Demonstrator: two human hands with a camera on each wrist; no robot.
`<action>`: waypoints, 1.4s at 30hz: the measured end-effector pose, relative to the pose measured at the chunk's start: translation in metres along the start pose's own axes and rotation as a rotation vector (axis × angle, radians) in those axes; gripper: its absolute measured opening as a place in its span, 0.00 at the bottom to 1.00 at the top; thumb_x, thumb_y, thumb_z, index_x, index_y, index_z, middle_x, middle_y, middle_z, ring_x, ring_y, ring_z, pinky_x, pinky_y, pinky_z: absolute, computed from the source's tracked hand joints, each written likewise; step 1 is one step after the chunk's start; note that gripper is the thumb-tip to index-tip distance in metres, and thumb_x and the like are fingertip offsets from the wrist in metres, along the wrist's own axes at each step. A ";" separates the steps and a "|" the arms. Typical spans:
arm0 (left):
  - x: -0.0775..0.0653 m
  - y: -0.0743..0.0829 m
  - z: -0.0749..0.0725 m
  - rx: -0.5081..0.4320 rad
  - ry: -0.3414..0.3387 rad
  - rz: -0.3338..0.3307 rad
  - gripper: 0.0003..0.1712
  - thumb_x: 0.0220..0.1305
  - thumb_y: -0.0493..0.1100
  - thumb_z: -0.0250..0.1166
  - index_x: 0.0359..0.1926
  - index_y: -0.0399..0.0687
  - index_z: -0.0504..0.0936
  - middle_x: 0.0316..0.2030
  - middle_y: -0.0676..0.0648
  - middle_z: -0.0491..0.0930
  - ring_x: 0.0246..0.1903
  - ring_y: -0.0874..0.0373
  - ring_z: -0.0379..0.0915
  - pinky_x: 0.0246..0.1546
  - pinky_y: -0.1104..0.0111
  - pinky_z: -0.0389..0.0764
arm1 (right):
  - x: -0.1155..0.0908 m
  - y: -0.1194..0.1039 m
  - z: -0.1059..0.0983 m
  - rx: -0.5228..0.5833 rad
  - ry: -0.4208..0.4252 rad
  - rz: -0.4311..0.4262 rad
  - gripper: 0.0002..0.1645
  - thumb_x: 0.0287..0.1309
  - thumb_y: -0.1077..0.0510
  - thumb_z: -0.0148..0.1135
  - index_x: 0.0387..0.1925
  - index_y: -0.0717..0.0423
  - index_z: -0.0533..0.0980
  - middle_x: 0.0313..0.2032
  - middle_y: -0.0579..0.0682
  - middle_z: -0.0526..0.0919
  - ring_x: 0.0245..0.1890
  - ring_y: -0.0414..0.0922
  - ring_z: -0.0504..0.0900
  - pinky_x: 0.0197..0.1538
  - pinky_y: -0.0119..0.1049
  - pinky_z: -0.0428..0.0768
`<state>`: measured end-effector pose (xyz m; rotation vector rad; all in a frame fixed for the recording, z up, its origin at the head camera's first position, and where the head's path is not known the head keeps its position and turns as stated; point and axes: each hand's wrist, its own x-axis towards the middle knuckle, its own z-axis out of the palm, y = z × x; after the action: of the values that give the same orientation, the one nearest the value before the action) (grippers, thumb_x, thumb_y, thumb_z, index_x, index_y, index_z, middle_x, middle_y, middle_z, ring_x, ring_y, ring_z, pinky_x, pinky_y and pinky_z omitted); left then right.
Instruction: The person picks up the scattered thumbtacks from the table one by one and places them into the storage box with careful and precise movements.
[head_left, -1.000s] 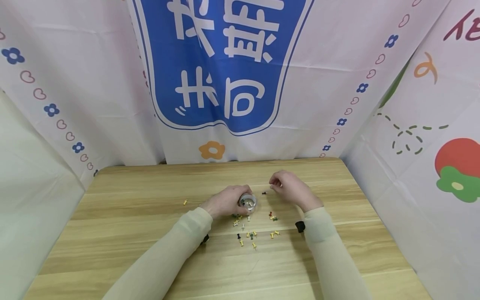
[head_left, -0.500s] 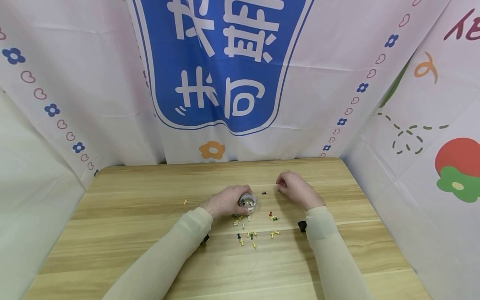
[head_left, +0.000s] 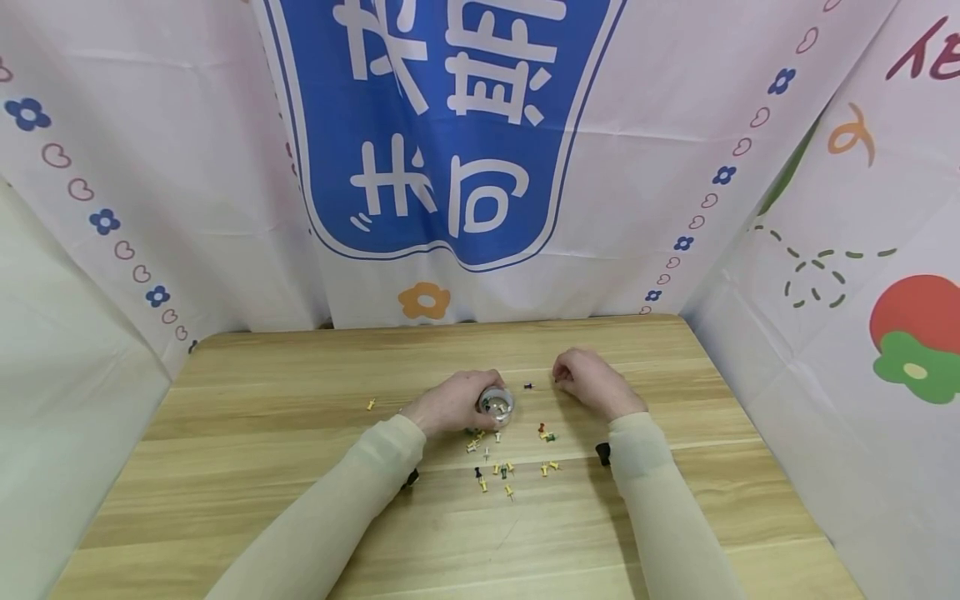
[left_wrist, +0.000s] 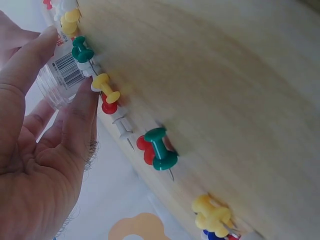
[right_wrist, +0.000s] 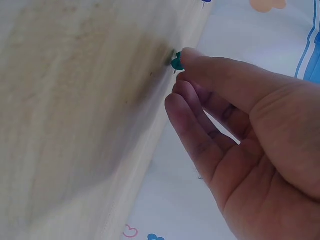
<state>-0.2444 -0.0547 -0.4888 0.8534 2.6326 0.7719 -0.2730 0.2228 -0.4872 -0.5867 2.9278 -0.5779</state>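
My left hand (head_left: 453,402) grips a small clear round plastic container (head_left: 497,405) with push pins inside. In the left wrist view, fingers and thumb wrap its side, where a barcode label (left_wrist: 69,69) shows. To the right, my right hand (head_left: 596,385) pinches a green push pin (right_wrist: 177,64) between thumb and fingertips, close to the tabletop; the thumb hides part of it. A dark blue push pin (head_left: 528,386) lies between the container and the right hand. In the left wrist view a green push pin (left_wrist: 161,149) stands out among the scattered pins.
Several yellow, white, green and dark pins (head_left: 504,472) are scattered in front of the container on the wooden table (head_left: 315,483). A red pin (head_left: 542,427) lies right of them. One yellow pin (head_left: 371,404) is off left. A printed curtain (head_left: 622,250) hangs behind.
My right hand has moved slightly right, then down to the green push pin, and now pinches it. The left hand keeps its hold on the container in the same place.
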 end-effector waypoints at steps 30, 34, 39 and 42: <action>0.001 -0.001 0.002 0.010 0.001 0.004 0.28 0.59 0.49 0.78 0.58 0.52 0.78 0.52 0.50 0.82 0.52 0.57 0.77 0.56 0.60 0.78 | -0.002 -0.011 -0.002 -0.013 -0.061 0.032 0.08 0.62 0.66 0.65 0.41 0.54 0.85 0.37 0.45 0.84 0.36 0.41 0.80 0.45 0.38 0.82; 0.000 -0.001 0.002 0.006 0.003 0.004 0.28 0.59 0.49 0.78 0.58 0.52 0.78 0.52 0.50 0.82 0.52 0.56 0.77 0.56 0.60 0.78 | -0.002 -0.019 -0.007 -0.007 -0.056 0.014 0.09 0.60 0.66 0.66 0.41 0.55 0.85 0.38 0.46 0.85 0.36 0.41 0.80 0.45 0.39 0.83; 0.001 -0.002 0.002 0.002 0.009 0.017 0.28 0.58 0.48 0.78 0.57 0.52 0.78 0.52 0.50 0.82 0.52 0.56 0.77 0.56 0.59 0.78 | -0.003 -0.028 -0.011 -0.016 -0.046 -0.027 0.08 0.59 0.66 0.66 0.39 0.54 0.84 0.36 0.45 0.85 0.35 0.41 0.80 0.44 0.38 0.82; 0.001 -0.003 0.002 0.002 0.012 0.024 0.28 0.58 0.48 0.78 0.57 0.52 0.78 0.51 0.49 0.83 0.51 0.56 0.77 0.56 0.59 0.78 | -0.004 -0.034 -0.015 -0.009 -0.044 -0.040 0.07 0.60 0.65 0.66 0.39 0.54 0.84 0.36 0.45 0.85 0.35 0.40 0.80 0.44 0.38 0.82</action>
<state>-0.2459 -0.0551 -0.4923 0.8850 2.6387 0.7823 -0.2601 0.1999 -0.4605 -0.6522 2.8854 -0.5487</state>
